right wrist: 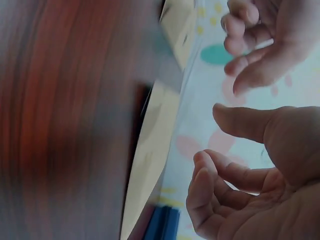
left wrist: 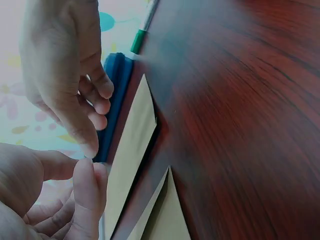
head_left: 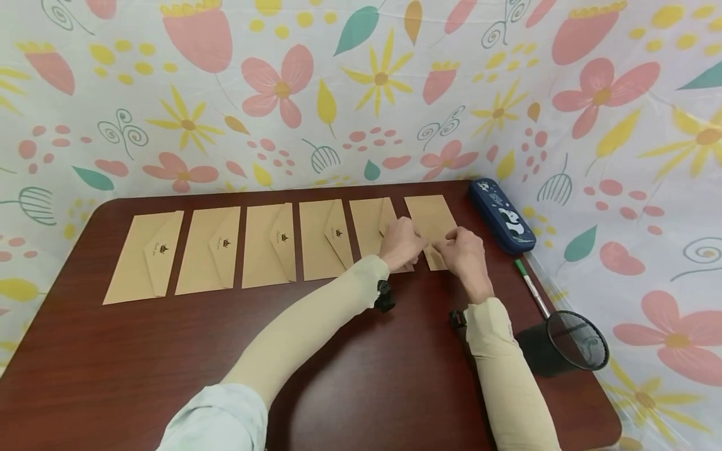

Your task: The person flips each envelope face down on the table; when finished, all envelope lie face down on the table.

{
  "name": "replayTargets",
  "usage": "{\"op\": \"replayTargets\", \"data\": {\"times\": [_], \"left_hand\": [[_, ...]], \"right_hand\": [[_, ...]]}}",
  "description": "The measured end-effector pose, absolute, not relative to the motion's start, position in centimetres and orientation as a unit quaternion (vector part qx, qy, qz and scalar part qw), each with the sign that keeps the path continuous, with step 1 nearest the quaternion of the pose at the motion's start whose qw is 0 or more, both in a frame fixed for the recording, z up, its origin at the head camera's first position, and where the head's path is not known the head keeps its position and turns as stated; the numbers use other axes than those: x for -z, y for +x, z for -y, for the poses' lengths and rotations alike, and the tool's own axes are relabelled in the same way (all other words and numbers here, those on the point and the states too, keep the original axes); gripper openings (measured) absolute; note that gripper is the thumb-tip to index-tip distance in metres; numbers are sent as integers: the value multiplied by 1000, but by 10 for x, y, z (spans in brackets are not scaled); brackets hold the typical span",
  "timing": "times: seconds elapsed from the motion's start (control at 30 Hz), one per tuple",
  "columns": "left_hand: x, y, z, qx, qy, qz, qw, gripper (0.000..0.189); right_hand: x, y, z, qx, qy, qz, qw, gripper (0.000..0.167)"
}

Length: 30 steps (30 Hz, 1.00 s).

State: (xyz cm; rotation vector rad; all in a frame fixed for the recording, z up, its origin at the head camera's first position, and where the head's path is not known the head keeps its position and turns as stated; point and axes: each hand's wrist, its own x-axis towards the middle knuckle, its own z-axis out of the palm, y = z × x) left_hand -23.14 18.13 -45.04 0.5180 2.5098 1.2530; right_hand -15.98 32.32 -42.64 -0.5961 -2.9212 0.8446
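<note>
Both hands hover close together over the rightmost kraft-paper envelope (head_left: 430, 216), covering part of its near half. The left hand (head_left: 402, 243) also overlaps the neighbouring envelope (head_left: 366, 219). Its thumb and forefinger come close together in the left wrist view, with no object showing between them. From the right, the right hand (head_left: 465, 254) reaches in, fingertips near those of the left. In the right wrist view its thumb (right wrist: 235, 120) stands apart from its bent fingers, and the gap holds nothing. The rightmost envelope (left wrist: 135, 145) lies beyond the hands in the left wrist view.
More envelopes with crown-printed flaps, such as the leftmost one (head_left: 132, 263), line up along the back of the brown table (head_left: 225, 351). On the right lie a blue pencil case (head_left: 502, 216), a green-capped marker (head_left: 531, 288) and a black mesh pen cup (head_left: 544, 351). Flower-patterned cloth (head_left: 338, 81) hangs behind.
</note>
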Motion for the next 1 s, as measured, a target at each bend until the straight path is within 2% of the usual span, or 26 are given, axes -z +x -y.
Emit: {"op": "replayTargets", "data": {"times": [0.2,0.27,0.33,0.57,0.73,0.87,1.0], "left_hand": [[477,-249,-166,-424,164,-883,117,30],[471,-249,-154,-428,155,-883,116,22],[465,-248,-141,-430,149,-883,112,21],[480,-259,-114,-440,140,-882,96,20],[450,-239,-95,-454,116,-875,119,13],[438,-230,-80,-464,112,-869,126,13],[446,-236,-73,-454,106,-876,125,12]], "right_hand": [[426,-159,-294,-277,-157,948,-5,51],[428,-161,-287,-276,-146,950,-13,50],[430,-163,-280,-268,-133,954,-21,48],[446,-175,-274,-241,-113,963,-49,41],[483,-196,-286,-223,-112,967,-57,33],[511,-209,-300,-212,-101,970,-54,37],[518,-211,-303,-209,-98,971,-56,42]]}}
